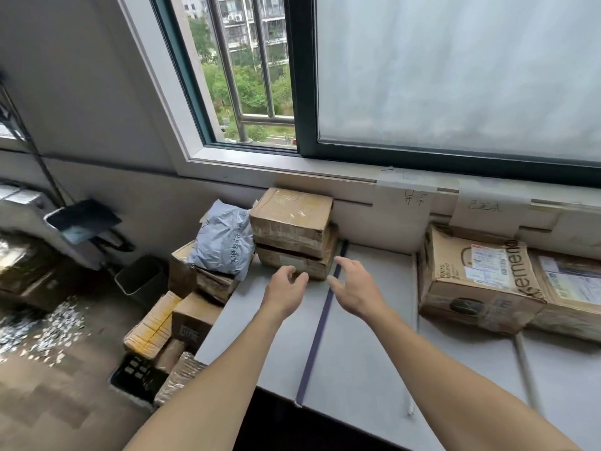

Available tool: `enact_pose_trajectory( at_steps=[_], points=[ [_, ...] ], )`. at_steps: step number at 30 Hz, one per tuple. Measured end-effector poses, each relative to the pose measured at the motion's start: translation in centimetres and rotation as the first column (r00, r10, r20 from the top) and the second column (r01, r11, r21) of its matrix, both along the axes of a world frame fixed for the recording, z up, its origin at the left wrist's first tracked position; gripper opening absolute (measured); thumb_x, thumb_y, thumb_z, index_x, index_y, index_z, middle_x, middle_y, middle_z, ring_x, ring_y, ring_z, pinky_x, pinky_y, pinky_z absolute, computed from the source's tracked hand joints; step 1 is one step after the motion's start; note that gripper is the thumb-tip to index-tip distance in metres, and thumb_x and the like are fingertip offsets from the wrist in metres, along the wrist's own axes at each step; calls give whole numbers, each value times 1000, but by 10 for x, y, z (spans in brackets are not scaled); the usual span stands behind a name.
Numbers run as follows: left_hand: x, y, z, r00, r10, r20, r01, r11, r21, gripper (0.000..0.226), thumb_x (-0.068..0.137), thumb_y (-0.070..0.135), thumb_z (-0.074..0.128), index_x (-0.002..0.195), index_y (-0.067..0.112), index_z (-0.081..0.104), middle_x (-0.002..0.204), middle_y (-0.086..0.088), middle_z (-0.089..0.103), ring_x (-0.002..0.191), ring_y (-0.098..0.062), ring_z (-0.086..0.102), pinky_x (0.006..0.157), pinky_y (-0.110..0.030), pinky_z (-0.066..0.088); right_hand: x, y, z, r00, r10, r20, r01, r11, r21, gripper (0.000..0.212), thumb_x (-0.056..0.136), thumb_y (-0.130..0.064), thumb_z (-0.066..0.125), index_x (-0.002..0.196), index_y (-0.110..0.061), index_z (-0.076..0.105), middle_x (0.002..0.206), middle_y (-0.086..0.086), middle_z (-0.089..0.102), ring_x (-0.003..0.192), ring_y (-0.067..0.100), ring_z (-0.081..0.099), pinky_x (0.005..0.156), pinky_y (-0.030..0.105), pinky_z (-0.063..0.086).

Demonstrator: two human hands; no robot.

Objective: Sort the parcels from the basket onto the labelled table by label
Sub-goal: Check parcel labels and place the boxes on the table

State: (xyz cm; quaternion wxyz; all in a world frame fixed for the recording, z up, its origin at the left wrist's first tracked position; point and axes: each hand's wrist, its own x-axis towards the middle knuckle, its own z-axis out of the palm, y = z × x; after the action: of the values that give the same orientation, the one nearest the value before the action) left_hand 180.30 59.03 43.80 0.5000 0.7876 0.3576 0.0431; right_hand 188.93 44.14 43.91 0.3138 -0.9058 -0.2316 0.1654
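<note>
Grey table (357, 336) under a window, divided by a dark tape line (320, 323). Left hand (286, 292) and right hand (353, 288) — both spread, nothing grasped — are held just before a two-box stack (292, 232) at the left section's back. Stack should be squared by light side pressure, kept left of the tape. Basket (140, 375), apparently on the floor left, holds further parcels — grey mailer (224, 239) among them.

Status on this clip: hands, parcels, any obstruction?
Left hand and right hand open, empty, just short of the two stacked boxes. Grey mailer bag beside the stack. Nothing in the way.
</note>
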Motion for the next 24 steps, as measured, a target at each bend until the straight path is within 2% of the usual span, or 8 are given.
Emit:
enact_pose_trajectory(
  at_steps=[5, 9, 14, 16, 18, 21, 22, 24],
  points=[
    [20, 44, 3, 999, 31, -17, -31, 999, 30, 60, 99, 35, 63, 149, 7, 47, 149, -11, 54, 138, -25, 50, 116, -36, 38, 21, 29, -1, 998, -13, -59, 15, 999, 37, 59, 102, -38, 55, 156, -21, 38, 159, 4, 41, 145, 22, 42, 117, 35, 33],
    [45, 82, 3, 999, 42, 5, -42, 999, 9, 68, 100, 34, 63, 157, 7, 35, 159, -10, 41, 146, -26, 39, 120, -37, 33, 39, 53, -2, 989, -72, -133, 80, 995, 53, 59, 103, -35, 56, 157, -19, 38, 158, 6, 41, 145, 22, 40, 116, 32, 31],
    [83, 142, -1, 999, 15, 33, -13, 998, -63, 84, 97, 36, 66, 162, 9, 20, 166, -8, 29, 153, -25, 29, 125, -42, 25, 63, 91, -3, 938, -228, -260, 254, 964, 71, 65, 99, -38, 58, 158, -19, 38, 158, 5, 41, 139, 25, 48, 117, 41, 38],
    [99, 167, -5, 998, 14, 63, -7, 994, -105, 94, 85, 44, 73, 159, 13, 26, 160, -6, 36, 150, -26, 34, 124, -46, 28, 72, 108, -5, 904, -289, -315, 334, 937, 99, 70, 92, -44, 60, 156, -22, 40, 155, 2, 45, 134, 24, 53, 115, 46, 42],
    [115, 195, -18, 996, 23, 81, -11, 990, -143, 103, 66, 55, 70, 153, 15, 33, 152, -6, 43, 144, -25, 42, 121, -48, 34, 86, 120, -18, 879, -328, -347, 390, 913, 123, 75, 81, -54, 60, 149, -25, 46, 148, -2, 53, 130, 23, 55, 110, 49, 48],
    [127, 216, -19, 998, -21, 62, 34, 976, -215, 91, 71, 47, 69, 149, 14, 38, 145, -5, 50, 134, -24, 51, 116, -45, 41, 97, 135, -27, 837, -381, -393, 469, 869, 156, 86, 69, -61, 59, 146, -26, 48, 143, -5, 58, 129, 20, 56, 110, 46, 48],
    [128, 218, -14, 998, -28, 61, 42, 970, -238, 78, 78, 40, 71, 145, 14, 42, 140, -5, 55, 129, -24, 55, 113, -43, 45, 95, 140, -20, 820, -399, -411, 495, 855, 157, 82, 72, -58, 61, 146, -25, 49, 141, -6, 59, 128, 19, 56, 110, 42, 47],
    [131, 220, -13, 997, -43, 64, 59, 964, -261, 52, 91, 26, 69, 138, 16, 50, 130, -4, 62, 119, -22, 60, 107, -40, 48, 91, 147, -9, 781, -432, -450, 548, 820, 164, 55, 88, -39, 65, 139, -19, 53, 133, -6, 63, 122, 18, 59, 101, 33, 46]
  ],
)
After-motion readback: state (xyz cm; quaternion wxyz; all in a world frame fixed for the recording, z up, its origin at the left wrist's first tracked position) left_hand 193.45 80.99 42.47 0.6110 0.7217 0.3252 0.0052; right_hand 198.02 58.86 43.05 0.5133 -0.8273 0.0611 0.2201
